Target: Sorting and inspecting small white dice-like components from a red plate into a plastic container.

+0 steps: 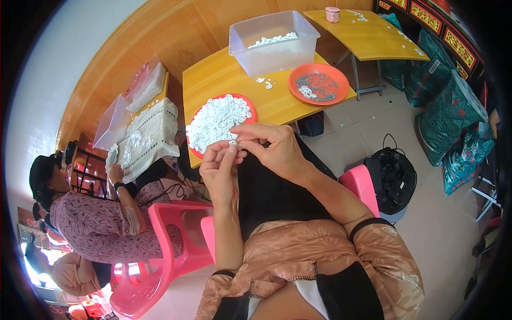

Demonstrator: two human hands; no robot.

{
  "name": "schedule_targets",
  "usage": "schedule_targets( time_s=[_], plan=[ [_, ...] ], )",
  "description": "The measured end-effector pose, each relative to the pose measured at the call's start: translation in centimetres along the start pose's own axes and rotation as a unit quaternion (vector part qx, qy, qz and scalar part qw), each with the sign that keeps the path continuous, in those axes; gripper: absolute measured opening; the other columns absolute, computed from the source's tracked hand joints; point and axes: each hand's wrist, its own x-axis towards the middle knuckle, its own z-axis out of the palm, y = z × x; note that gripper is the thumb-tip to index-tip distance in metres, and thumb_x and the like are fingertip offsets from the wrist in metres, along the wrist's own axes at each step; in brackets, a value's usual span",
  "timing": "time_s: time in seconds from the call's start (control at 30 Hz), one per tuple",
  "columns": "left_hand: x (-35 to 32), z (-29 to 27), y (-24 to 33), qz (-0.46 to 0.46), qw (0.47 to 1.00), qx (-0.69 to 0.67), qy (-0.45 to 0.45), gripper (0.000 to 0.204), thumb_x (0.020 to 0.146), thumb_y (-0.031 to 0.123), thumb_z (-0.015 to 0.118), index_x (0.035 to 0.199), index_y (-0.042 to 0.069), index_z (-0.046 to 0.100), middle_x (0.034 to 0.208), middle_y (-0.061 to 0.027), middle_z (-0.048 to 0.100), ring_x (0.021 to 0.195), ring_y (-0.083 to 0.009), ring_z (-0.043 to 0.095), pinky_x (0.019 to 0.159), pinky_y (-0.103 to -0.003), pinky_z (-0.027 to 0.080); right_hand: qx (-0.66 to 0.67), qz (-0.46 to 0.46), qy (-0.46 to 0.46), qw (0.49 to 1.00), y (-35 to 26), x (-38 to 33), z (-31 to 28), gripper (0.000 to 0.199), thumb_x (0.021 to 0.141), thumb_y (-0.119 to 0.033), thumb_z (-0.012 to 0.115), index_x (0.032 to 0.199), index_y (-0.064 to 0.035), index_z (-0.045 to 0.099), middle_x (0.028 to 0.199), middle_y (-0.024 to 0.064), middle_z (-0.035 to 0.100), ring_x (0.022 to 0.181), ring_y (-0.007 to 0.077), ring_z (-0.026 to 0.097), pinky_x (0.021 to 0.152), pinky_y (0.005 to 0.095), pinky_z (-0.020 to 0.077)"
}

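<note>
My left hand (220,166) is closed in a pinch on a small white plastic piece (233,142), just over the near edge of the table. Against that piece come the closed fingertips of my right hand (278,152); anything between them is too small to make out. Right behind the hands, a red plate (254,109) is heaped with similar white plastic pieces (220,118), some ring-shaped. Farther right, an orange-red plate (341,90) bears thin grey nail-like pieces (325,82) and a small cluster of white ones (307,92).
A clear plastic bin (274,58) with white pieces stands at the back of the yellow table (208,74). At left, another person (101,224) sits at a cloth-covered table (154,128). Pink chairs (165,234), a black bag (393,178) and green sacks (450,114) stand around.
</note>
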Motion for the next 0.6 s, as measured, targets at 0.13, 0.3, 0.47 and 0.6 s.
schedule_targets(
  time_s=[0.13, 0.3, 0.47, 0.6],
  plan=[
    [0.0, 0.07, -0.11, 0.001, 1.0, 0.001, -0.003, 0.01, 0.084, 0.0, 0.058, 0.094, -0.002, 0.056, 0.081, -0.0095, 0.063, 0.068, -0.0124, 0.061, 0.062, -0.02, 0.047, -0.012, -0.007, 0.001, 1.0, -0.17, 0.02, -0.06, 0.022, 0.076, -0.001, 0.06, 0.098, -0.0025, 0.065, 0.079, 0.0129, 0.066, 0.066, 0.0175, 0.064, 0.061, 0.0264, 0.0501],
    [-0.05, 0.11, -0.19, 0.011, 1.0, -0.011, -0.011, 0.011, 0.085, 0.001, 0.058, 0.095, -0.003, 0.055, 0.082, -0.0098, 0.063, 0.069, -0.0126, 0.061, 0.063, -0.02, 0.047, -0.03, -0.009, -0.004, 0.999, -0.4, 0.07, -0.16, 0.021, 0.076, -0.001, 0.06, 0.097, -0.0028, 0.066, 0.079, 0.013, 0.066, 0.066, 0.0187, 0.064, 0.06, 0.0272, 0.0502],
    [-0.02, 0.07, -0.31, 0.021, 1.0, -0.011, -0.014, 0.011, 0.086, 0.001, 0.057, 0.096, -0.003, 0.054, 0.083, -0.0101, 0.063, 0.07, -0.0128, 0.061, 0.064, -0.02, 0.047, -0.053, -0.037, 0.001, 0.998, -0.32, 0.08, 0.0, 0.02, 0.076, -0.001, 0.059, 0.095, -0.003, 0.065, 0.077, 0.0125, 0.065, 0.065, 0.0203, 0.063, 0.059, 0.0286, 0.0492],
    [0.02, 0.02, -0.35, 0.025, 0.999, -0.005, -0.019, 0.011, 0.086, 0.002, 0.056, 0.096, -0.003, 0.054, 0.083, -0.0098, 0.063, 0.07, -0.0126, 0.06, 0.064, -0.02, 0.047, -0.075, -0.048, -0.003, 0.996, -0.21, 0.12, -0.05, 0.02, 0.076, -0.001, 0.059, 0.094, -0.0027, 0.065, 0.076, 0.0123, 0.065, 0.065, 0.0211, 0.063, 0.059, 0.029, 0.049]
  ],
)
